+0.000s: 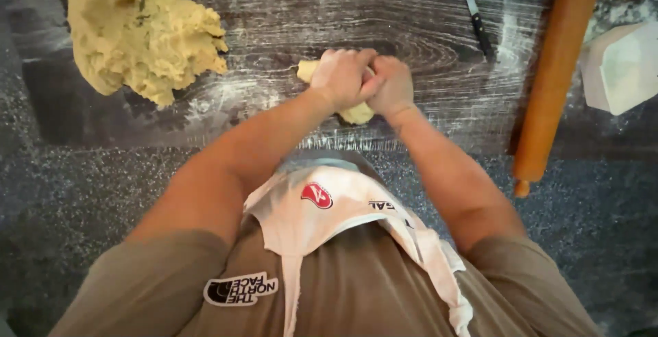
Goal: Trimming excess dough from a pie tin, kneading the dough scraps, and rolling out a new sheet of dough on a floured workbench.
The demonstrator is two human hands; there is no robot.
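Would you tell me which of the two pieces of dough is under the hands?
The small piece of dough on the board, pressed under both hands; the large dough mass lies untouched at the far left.

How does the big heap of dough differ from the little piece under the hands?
The big dough heap is far larger than the small dough piece. The heap lies untouched at the board's far left, while the left hand and right hand press together on the small piece, hiding most of it. The heap looks rough and craggy; what shows of the small piece looks smoother. Both are the same pale yellow, on the floured dark board.
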